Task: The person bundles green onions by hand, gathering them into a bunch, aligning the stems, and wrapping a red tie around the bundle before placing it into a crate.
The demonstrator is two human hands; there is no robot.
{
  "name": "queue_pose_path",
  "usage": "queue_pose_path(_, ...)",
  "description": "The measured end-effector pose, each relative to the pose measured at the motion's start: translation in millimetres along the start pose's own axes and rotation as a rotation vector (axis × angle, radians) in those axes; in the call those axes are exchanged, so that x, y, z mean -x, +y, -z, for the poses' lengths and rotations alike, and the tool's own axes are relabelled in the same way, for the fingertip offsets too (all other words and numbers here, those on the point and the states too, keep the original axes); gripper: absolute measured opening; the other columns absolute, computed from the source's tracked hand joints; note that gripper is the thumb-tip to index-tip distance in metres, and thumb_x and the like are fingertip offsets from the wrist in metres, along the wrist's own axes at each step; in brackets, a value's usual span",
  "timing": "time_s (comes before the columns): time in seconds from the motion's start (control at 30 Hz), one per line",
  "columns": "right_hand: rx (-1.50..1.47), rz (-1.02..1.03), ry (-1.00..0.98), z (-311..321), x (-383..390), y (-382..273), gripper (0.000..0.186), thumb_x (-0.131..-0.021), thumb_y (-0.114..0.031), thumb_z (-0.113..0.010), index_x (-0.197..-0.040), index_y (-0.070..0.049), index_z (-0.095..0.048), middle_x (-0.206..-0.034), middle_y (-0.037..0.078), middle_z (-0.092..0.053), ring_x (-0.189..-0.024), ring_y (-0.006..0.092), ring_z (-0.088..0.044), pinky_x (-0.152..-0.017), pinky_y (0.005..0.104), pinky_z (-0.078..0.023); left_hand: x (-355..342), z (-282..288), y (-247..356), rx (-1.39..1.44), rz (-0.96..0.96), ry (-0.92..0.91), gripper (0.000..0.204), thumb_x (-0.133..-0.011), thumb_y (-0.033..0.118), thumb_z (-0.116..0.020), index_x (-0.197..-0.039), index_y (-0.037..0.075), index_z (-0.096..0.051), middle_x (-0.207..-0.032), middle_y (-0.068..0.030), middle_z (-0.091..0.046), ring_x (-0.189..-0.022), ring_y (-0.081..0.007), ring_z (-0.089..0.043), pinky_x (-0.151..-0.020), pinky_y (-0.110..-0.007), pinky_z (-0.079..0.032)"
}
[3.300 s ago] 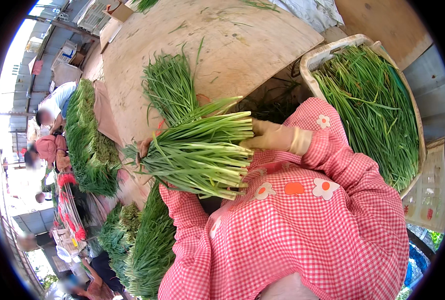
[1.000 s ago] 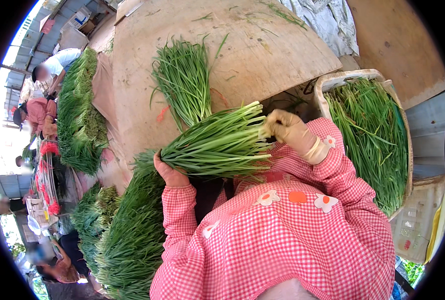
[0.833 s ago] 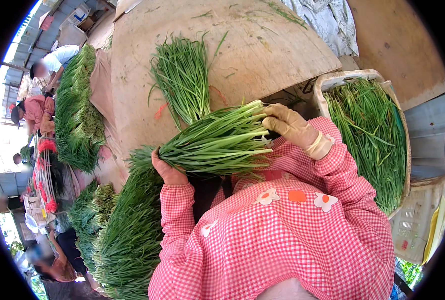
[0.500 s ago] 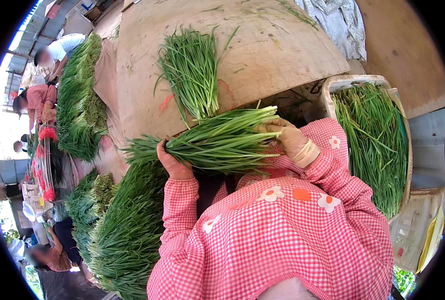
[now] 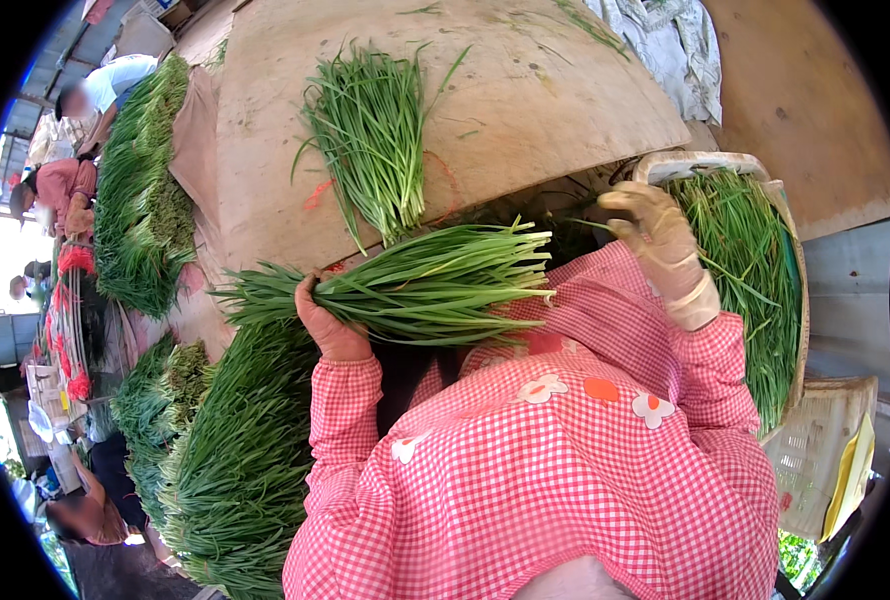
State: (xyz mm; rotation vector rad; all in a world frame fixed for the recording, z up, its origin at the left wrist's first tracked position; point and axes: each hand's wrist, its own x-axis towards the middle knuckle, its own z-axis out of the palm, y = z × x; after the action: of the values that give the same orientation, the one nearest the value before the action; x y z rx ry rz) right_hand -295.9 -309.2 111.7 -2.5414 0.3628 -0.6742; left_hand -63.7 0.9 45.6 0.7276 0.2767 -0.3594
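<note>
Left hand (image 5: pixel 330 328): bare, closed around a thick bundle of long green chives (image 5: pixel 420 287), held level above the lap, just below the edge of the round pale wooden surface (image 5: pixel 555 90).
Right hand (image 5: pixel 660 240): tan-gloved, fingers loosely spread, holding nothing, raised beside a woven basket (image 5: pixel 795 330) of loose green chives.
Smaller chive bunch (image 5: pixel 370 135): lying on the surface.

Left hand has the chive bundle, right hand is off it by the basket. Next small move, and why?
Probably bring the right hand back onto the bundle's free cut end. The left hand alone grips it near the leafy end, so the long stalks stick out unsupported to the right, while the gloved right hand hovers open at the basket rim.
</note>
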Motion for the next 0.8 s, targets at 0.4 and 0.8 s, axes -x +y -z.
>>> queue_pose_path(0.4,-1.070,-0.210,-0.085,-90.6,-5.5,-56.7,0.010,-0.083,-0.012,-0.060,-0.086,-0.003,-0.063,-0.089,0.007,-0.062,-0.085,0.0158,-0.055,-0.080,0.0289,-0.042,7.8,-6.4,1.0,-0.013,-0.013,-0.081,0.011,-0.081,0.017,-0.049,-0.078,0.007,-0.051,-0.067,-0.0037,-0.054,-0.062,-0.0206,-0.053,-0.064,-0.036,-0.048)
queue_pose_path(0.8,-0.980,-0.636,0.198,-51.8,29.2,58.6,0.020,-0.091,-0.023,-0.052,-0.086,-0.007,-0.063,-0.078,0.000,-0.062,-0.076,0.0084,-0.054,-0.072,0.0225,-0.042,4.2,-6.8,1.2,0.052,0.060,-0.100,0.013,-0.080,0.019,-0.048,-0.076,0.007,-0.051,-0.064,-0.0038,-0.053,-0.064,-0.0227,-0.056,-0.068,-0.042,-0.049)
